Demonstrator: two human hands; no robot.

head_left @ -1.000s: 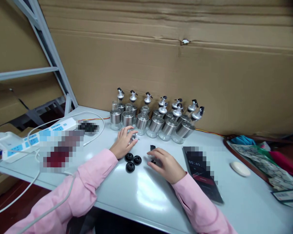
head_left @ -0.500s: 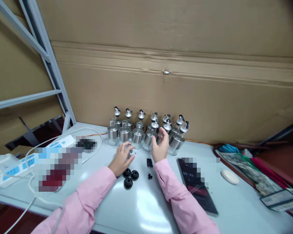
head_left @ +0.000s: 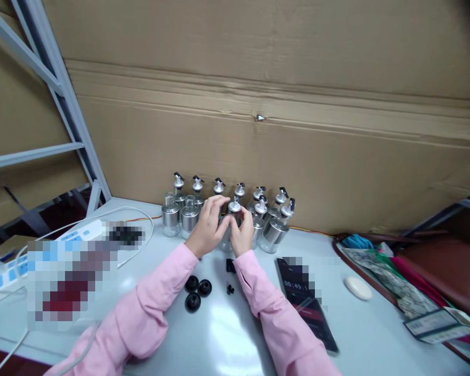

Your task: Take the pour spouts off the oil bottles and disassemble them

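Observation:
My left hand (head_left: pixel 209 224) and my right hand (head_left: pixel 242 231) are together at one glass bottle in the front row. Its silver pourer top (head_left: pixel 234 206) shows between them, and the hands cover most of the bottle's body. The left fingers and thumb curl around the top from the left. On the right side, my other fingers and thumb wrap around its neck. Bottles with metal sleeves stand around it: two front ones at the left, such as this topless bottle (head_left: pixel 170 216), and capped ones such as this bottle (head_left: pixel 274 230).
Three black round caps (head_left: pixel 192 301), a small black piece (head_left: pixel 231 265) and tiny black bits (head_left: pixel 230 289) lie nearer me. A phone with a timer (head_left: pixel 305 303) and a white oval object (head_left: pixel 358 288) are to the right. A power strip (head_left: pixel 78 235) with cables lies left; cardboard (head_left: pixel 258 162) stands behind.
My left hand has moved up and right from the table to the bottle. My right hand has come inward and closed around the same bottle. The view has shifted slightly.

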